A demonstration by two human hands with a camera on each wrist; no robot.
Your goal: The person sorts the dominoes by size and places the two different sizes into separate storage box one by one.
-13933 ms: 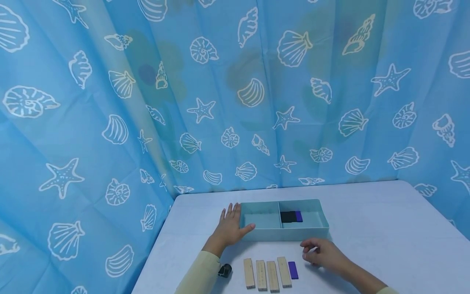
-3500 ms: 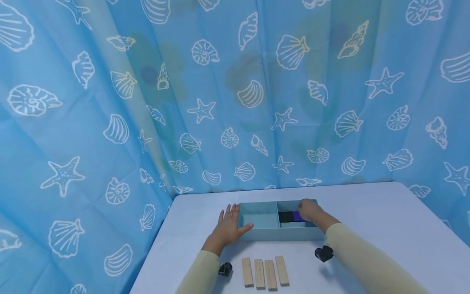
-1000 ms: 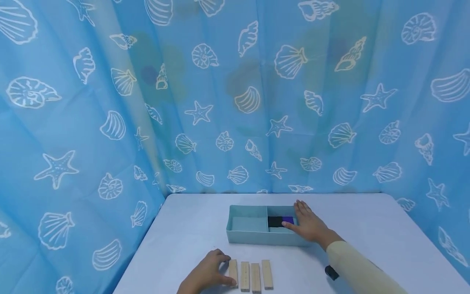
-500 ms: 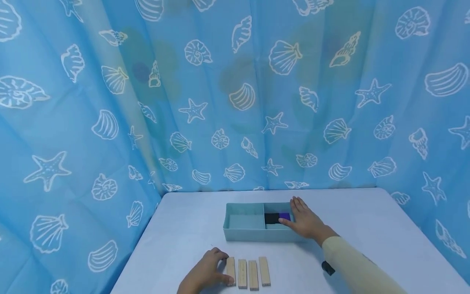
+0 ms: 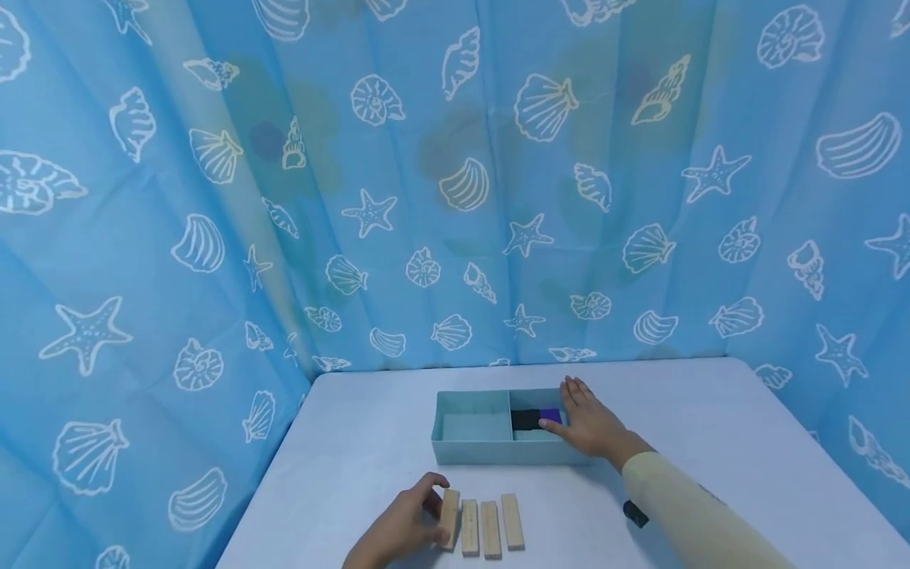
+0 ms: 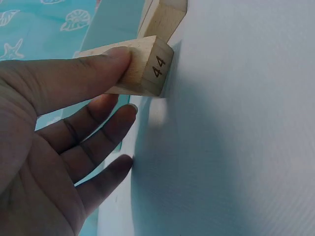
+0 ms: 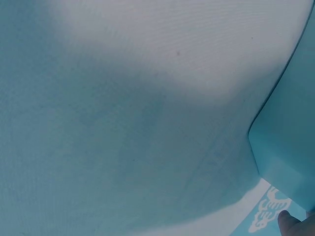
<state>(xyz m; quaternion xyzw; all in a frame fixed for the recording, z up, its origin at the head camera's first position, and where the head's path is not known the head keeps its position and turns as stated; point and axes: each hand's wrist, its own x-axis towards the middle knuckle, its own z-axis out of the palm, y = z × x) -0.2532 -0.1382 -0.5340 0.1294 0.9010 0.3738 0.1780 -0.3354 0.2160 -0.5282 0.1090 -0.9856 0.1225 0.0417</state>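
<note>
My left hand [image 5: 404, 525] pinches the leftmost wooden block [image 5: 449, 518] between thumb and fingers; the block is tilted. In the left wrist view the thumb lies on the wooden block [image 6: 140, 66], whose end is marked 44, and the other fingers are spread below. Several more wooden blocks [image 5: 490, 529] lie in a row to the right. My right hand [image 5: 593, 423] rests on the right end of a pale teal two-compartment box [image 5: 498, 453], fingers straight and thumb over the compartment. Only a fingertip [image 7: 288, 221] of it shows in the right wrist view.
The box's right compartment holds a black piece [image 5: 525, 420] and a purple piece [image 5: 550, 415], partly behind the right thumb. A divider [image 5: 510, 415] separates it from the left compartment. A shell-patterned blue curtain [image 5: 398, 237] stands behind the white table [image 5: 341, 442].
The purple piece beside the blocks has gone from the table; the right hand was in the right compartment. Left hand left the box and now tilts up a block; right hand moved to the box's end.
</note>
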